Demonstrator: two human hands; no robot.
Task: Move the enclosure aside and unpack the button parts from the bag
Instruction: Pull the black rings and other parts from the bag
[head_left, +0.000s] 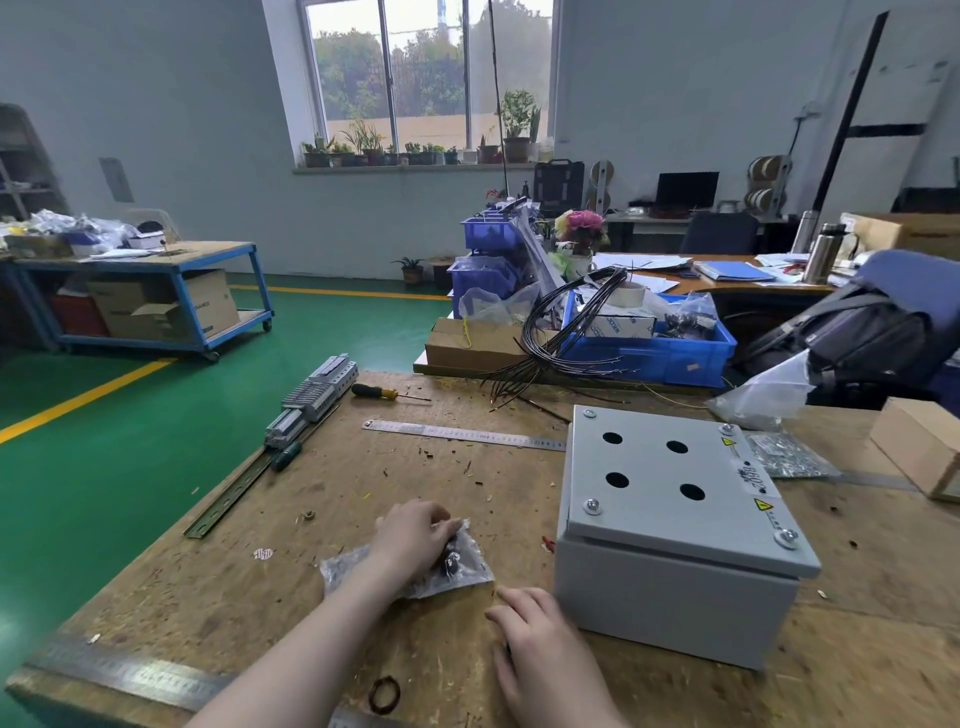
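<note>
The grey metal enclosure (670, 525), with several round holes in its lid, stands on the wooden workbench to the right of my hands. A clear plastic bag (467, 569) holding dark button parts lies in front of me. My left hand (413, 535) rests on top of the bag, fingers pinching its far upper edge. My right hand (540, 644) lies flat on the bench just below the bag's near right corner, close to the enclosure's front left corner, holding nothing.
A steel ruler (462, 434), two screwdrivers (384, 392) (285, 456), a DIN rail with terminal blocks (311, 397) and a dark ring (384, 693) lie on the workbench (260, 597). A blue crate (654, 348) with black wires stands behind; a bag of screws (789, 454) and a cardboard box (919, 447) are at the right.
</note>
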